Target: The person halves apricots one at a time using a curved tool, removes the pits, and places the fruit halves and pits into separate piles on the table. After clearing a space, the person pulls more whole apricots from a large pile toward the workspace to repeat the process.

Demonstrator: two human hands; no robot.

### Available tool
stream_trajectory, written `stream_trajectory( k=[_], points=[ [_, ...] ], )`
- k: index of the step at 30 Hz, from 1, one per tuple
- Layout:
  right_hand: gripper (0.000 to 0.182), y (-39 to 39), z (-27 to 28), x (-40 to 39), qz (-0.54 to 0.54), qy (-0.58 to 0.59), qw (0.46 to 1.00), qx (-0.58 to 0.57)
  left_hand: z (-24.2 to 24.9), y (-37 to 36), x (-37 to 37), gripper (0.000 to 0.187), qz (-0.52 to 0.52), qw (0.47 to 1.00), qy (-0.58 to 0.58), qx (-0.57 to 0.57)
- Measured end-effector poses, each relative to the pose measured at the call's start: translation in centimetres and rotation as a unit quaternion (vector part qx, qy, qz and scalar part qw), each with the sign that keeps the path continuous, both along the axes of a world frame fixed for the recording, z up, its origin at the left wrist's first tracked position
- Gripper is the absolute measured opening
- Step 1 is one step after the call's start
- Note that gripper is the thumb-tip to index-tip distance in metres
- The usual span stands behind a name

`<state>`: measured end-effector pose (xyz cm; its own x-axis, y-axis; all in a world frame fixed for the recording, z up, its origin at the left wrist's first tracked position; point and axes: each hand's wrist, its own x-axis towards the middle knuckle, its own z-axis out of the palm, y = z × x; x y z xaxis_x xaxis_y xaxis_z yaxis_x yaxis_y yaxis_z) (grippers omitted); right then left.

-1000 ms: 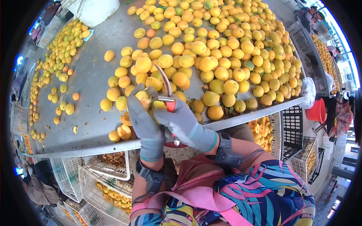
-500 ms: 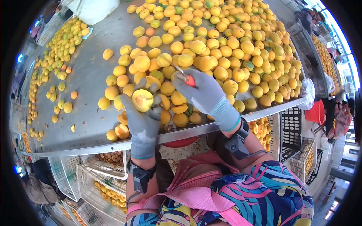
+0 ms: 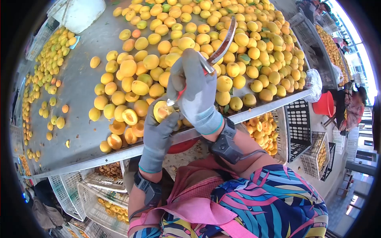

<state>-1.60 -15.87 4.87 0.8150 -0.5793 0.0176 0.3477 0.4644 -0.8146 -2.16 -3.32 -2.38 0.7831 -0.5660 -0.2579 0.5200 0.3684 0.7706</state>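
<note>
My left hand (image 3: 158, 131), in a grey glove, holds a halved yellow apricot (image 3: 162, 112) with its cut face up, near the table's front edge. Fingers curled, my right hand (image 3: 194, 83), gloved too, grips a red-handled knife (image 3: 224, 44). The curved blade points up and away over the fruit pile, while a small pale tip at the handle's lower end is beside the apricot half. Cut halves (image 3: 129, 116) lie left of my left hand, and whole apricots (image 3: 151, 62) lie beyond both hands.
The metal table (image 3: 85, 119) has a raised front rim. A white container (image 3: 81, 14) stands far left. Below the rim are crates of halves (image 3: 262, 133), a black crate (image 3: 298, 127) and a red bucket (image 3: 324, 104). At right sits another person (image 3: 353, 107).
My right hand has turned the knife over, so the blade now points away and the other end is at the apricot. The view has shifted, and my left hand's fingers are closer around the half.
</note>
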Motion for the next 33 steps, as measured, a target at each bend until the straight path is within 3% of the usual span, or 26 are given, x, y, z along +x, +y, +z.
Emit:
stream_trajectory(
  k=[3,5,10,15,20,22,24,28,33],
  points=[
    [0.037,0.6,-0.3,-0.1,0.007,-0.014,0.999,-0.036,-0.8,0.1,-0.1,0.04,-0.013,0.999,-0.01,-0.032],
    [0.037,0.9,-0.4,-0.2,0.011,-0.017,0.998,-0.051,-0.1,-0.4,-0.3,0.044,0.017,0.999,0.027,0.025],
    [0.039,1.4,-0.2,-0.4,0.053,0.002,0.994,-0.094,0.4,-1.2,-0.7,0.036,0.071,0.997,-0.012,0.019],
    [0.035,1.4,0.0,-0.5,0.098,0.021,0.99,-0.097,-0.5,-0.8,-0.7,0.036,0.065,0.997,-0.016,0.026],
    [0.03,1.3,0.0,-0.1,0.155,-0.004,0.983,-0.102,-0.5,-0.8,-0.7,0.031,0.053,0.992,-0.084,0.082],
    [0.017,1.0,0.2,-0.1,0.203,0.024,0.978,-0.035,-0.8,-0.8,-0.7,0.031,0.057,0.987,-0.112,0.098],
    [0.019,0.9,-0.3,0.5,0.22,0.021,0.974,-0.057,-0.8,-0.8,-0.7,0.031,0.058,0.982,-0.14,0.114],
    [0.024,0.9,-1.0,1.4,0.286,0.049,0.945,-0.151,-1.4,-0.5,-0.4,0.035,0.003,0.977,-0.161,0.137],
    [0.026,0.3,-0.8,1.4,0.334,0.061,0.926,-0.164,-1.5,-0.2,0.3,0.033,-0.071,0.963,-0.189,0.176]
  ],
)
